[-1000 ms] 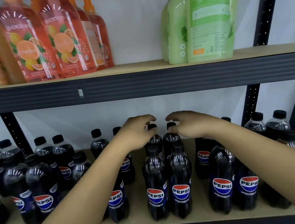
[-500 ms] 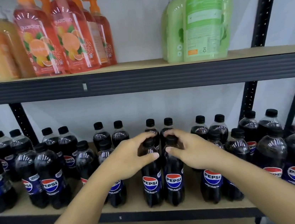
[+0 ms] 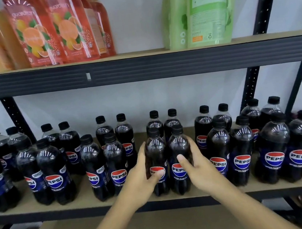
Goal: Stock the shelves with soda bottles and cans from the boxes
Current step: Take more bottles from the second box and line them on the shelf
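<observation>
Black metal rack, tan board shelf [image 3: 84, 201]: dark plastic Pepsi bottles with black caps [image 3: 55, 170], upright in paired rows from left to right. Near-centre pair [image 3: 156, 151], standing side by side at the front edge. Left hand [image 3: 141, 182] and right hand [image 3: 201, 173] each curl fingers round an outer side, thumbs pressed on the labels.

The fingers [image 3: 142, 156] of the left hand [image 3: 140, 182] are curling out of sight behind a Pepsi bottle [image 3: 155, 151]; the frame's top is cropping the soap bottles [image 3: 71, 29].
</observation>
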{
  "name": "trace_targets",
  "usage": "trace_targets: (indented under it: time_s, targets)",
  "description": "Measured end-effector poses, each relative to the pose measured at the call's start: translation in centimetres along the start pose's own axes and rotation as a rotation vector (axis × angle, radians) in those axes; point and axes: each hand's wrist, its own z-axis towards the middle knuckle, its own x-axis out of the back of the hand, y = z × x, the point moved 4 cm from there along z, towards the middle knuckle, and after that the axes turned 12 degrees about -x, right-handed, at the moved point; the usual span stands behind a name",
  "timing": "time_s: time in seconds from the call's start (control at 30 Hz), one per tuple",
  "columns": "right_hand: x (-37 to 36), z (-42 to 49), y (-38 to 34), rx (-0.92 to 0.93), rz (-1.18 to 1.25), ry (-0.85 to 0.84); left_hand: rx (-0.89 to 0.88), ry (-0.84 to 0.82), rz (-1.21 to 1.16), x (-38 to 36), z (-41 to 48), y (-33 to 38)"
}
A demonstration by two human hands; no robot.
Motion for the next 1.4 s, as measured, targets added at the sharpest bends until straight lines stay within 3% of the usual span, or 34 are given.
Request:
trace_targets:
  time_s: [0.4, 0.7, 0.9, 1.2, 1.3, 1.4]
  targets:
    - [-2.4, -1.3, 2.9, -0.070, 0.028, 0.046, -0.009, 0.038, -0.029, -1.6, -1.7, -3.0]
    - [-1.6, -5.0, 3.1, -0.047, 0.134, 0.099, -0.225, 0.220, 0.121, -0.4, -3.8, 1.0]
    - [2.1, -6.8, 1.9, -0.030, 0.083, 0.252, -0.420, 0.264, 0.102, -1.0, -3.2, 5.7]
    - [9.1, -8.1, 0.5, 0.100, 0.003, 0.546, -0.527, 0.118, 0.046, -4.6, 0.7, 11.7]
    - [11.4, -7.1, 1.4, 0.082, -0.038, 0.598, -0.440, 0.025, 0.083, -6.6, 3.1, 12.5]
    - [13.1, -5.8, 2.1, 0.035, -0.047, 0.533, -0.350, -0.006, 0.079, -8.4, 5.4, 13.3]
